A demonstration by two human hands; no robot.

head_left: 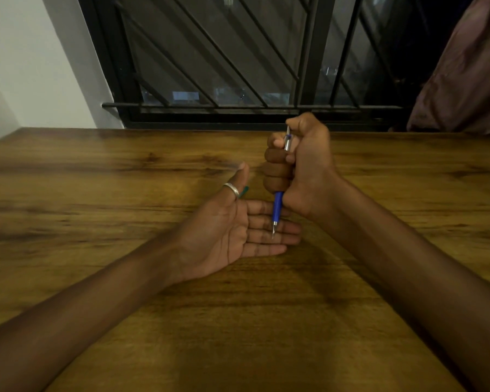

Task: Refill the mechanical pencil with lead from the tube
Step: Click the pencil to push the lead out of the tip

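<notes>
My right hand [300, 171] is closed in a fist around a blue mechanical pencil [277, 206] with a silver clip, held nearly upright, tip down. Its thumb rests on the pencil's top end. The metal tip hangs just over the fingers of my left hand [238, 230], which lies palm up and open under it, a silver ring on the thumb. A small green object [245, 190], perhaps the lead tube, peeks out behind the left thumb; most of it is hidden.
The hands are over a wooden table [125, 250] with dark grain. Behind its far edge is a barred window [224, 66], a white wall at the left and a brownish curtain [464, 80] at the right.
</notes>
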